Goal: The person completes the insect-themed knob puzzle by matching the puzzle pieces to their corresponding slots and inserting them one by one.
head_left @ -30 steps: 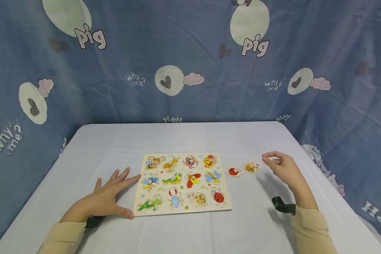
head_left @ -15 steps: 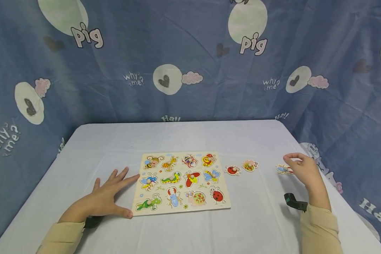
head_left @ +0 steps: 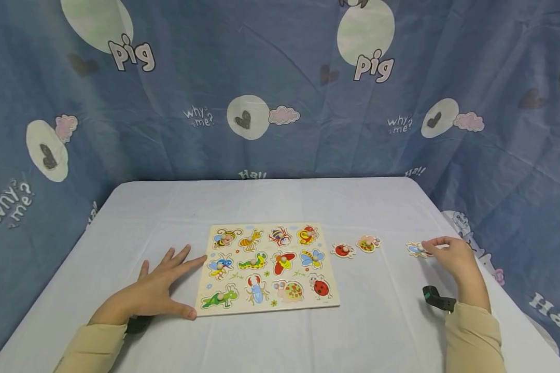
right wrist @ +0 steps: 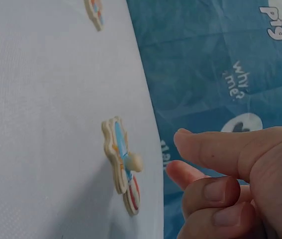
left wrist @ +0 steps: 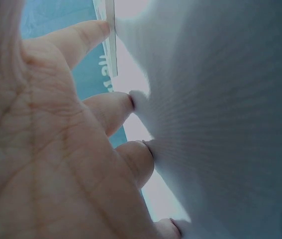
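A wooden peg puzzle board (head_left: 308,303) with knobbed insect pieces lies on the table. My left hand (head_left: 156,290) is spread at its left side, index finger and thumb touching the edge. In the left wrist view, the other fingertips (left wrist: 141,162) rest on the white cloth. My right hand (head_left: 455,257) is at a blue beetle puzzle piece (head_left: 415,249) on the right, partly covering it. The right wrist view shows thumb and index finger extended, apart from the beetle piece's round knob (right wrist: 135,162), with the other fingers curled.
A ladybug piece (head_left: 344,251) and a snail piece (head_left: 367,244) lie just right of the board. Three printed recesses without knobs show along its bottom row, such as the beetle recess (head_left: 257,291). A blue patterned curtain (head_left: 280,155) hangs behind the white-covered table (head_left: 364,331).
My right hand has moved right, then down to the beetle piece, which came into view beside it. The left hand has stayed at the board's edge.
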Tool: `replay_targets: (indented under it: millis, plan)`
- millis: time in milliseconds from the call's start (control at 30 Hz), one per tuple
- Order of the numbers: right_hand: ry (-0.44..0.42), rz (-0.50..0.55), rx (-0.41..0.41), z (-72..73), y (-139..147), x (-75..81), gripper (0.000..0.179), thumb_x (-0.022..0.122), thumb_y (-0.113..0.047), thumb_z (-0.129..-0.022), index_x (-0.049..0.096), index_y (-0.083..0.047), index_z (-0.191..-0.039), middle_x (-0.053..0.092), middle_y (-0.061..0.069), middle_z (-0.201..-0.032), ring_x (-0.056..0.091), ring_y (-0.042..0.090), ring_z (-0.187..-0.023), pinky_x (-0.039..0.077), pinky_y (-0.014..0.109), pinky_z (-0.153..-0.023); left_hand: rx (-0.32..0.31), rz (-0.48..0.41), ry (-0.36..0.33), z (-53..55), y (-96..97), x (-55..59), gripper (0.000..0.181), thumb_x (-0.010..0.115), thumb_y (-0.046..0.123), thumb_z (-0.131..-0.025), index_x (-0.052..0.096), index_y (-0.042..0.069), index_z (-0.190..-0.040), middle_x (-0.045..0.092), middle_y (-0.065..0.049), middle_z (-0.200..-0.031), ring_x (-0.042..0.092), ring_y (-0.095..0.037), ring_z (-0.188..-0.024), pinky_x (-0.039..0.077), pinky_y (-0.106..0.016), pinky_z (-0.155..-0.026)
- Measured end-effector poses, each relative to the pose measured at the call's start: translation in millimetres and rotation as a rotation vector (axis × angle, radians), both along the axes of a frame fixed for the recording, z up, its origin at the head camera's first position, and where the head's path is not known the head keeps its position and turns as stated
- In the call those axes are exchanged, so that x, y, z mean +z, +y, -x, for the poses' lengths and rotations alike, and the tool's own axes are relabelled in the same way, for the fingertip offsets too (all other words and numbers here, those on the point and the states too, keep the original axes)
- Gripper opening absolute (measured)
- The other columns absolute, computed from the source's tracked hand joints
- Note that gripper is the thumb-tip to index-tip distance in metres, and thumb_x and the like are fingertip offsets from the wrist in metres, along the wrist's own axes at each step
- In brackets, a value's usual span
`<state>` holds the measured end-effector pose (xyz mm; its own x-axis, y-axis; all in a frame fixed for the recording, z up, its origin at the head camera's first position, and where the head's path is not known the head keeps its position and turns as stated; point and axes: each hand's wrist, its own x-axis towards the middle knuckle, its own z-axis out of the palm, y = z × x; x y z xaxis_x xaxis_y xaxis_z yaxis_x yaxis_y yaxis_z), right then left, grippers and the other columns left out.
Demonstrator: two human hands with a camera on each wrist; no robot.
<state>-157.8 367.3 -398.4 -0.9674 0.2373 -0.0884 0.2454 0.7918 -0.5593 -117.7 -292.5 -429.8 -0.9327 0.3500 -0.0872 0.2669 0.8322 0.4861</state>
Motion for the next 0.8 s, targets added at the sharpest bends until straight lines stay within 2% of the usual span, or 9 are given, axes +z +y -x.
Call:
replay_targets:
  millis: [300, 600, 800]
  plan:
    - [-0.097, 0.019, 0.006, -0.7, 0.3, -1.0, 0.056, 0.058, -0.045, -0.106, 0.064, 0.009, -0.122, 0.063, 0.034, -0.120, 0.060, 0.041, -0.104, 0.044, 0.035, -0.074, -0.006, -0.001, 0.000, 0.2, -1.2, -1.4, 0.124, 0.097, 0.068, -0.056, 0.045, 0.035, -0.163, 0.018, -0.026, -0.178, 0.004, -0.066, -0.160, -0.008, -0.096, -0.108]
    - [-0.131, 0.021, 0.001, 0.5, 0.1, -5.5, 0.054, 0.059, -0.046, -0.106, 0.065, 0.007, -0.117, 0.062, 0.034, -0.120, 0.056, 0.038, -0.100, 0.043, 0.036, -0.073, -0.004, -0.002, -0.003, 0.2, -0.7, -1.4, 0.123, 0.097, 0.068, -0.056, 0.045, 0.036, -0.163, 0.017, -0.025, -0.179, 0.004, -0.065, -0.160, -0.009, -0.095, -0.109]
    - [-0.119, 0.006, 0.007, 2.3, 0.6, -9.0, 0.053, 0.058, -0.044, -0.105, 0.064, 0.007, -0.115, 0.064, 0.030, -0.112, 0.056, 0.036, -0.096, 0.042, 0.034, -0.071, -0.003, -0.004, -0.005, -0.2, -0.8, -0.1, 0.123, 0.097, 0.068, -0.056, 0.045, 0.035, -0.163, 0.017, -0.025, -0.179, 0.004, -0.065, -0.160, -0.008, -0.095, -0.109]
